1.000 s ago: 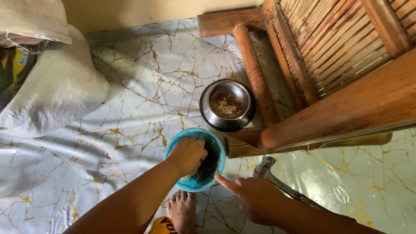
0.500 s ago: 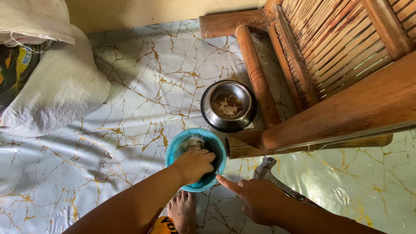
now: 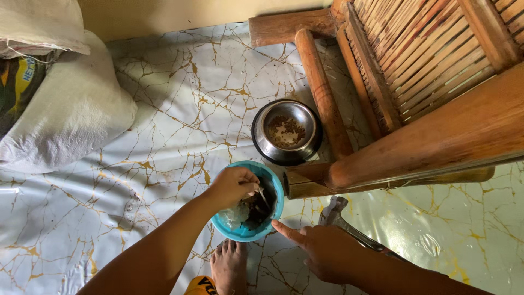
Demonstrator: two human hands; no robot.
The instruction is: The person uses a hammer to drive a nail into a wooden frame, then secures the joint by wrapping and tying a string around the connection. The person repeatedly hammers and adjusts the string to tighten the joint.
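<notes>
A teal plastic bowl point(image 3: 275, 188) sits on the marble-patterned floor and holds dark and pale food. My left hand point(image 3: 232, 184) is over the bowl, its fingers closed on a thin utensil that dips into the food. My right hand point(image 3: 316, 248) rests on the floor to the right of the bowl, its forefinger touching the bowl's rim. A steel bowl point(image 3: 286, 131) with brown pellets stands just beyond the teal one.
A wooden chair point(image 3: 415, 93) fills the right side, its leg beside both bowls. A grey metal tool point(image 3: 341, 216) lies under my right hand. White sacks point(image 3: 65, 114) lie at the left. My bare foot point(image 3: 229, 267) is below the bowl.
My left hand has lifted from deep in the teal bowl to its left rim, now holding the thin utensil. The right hand has stayed in place.
</notes>
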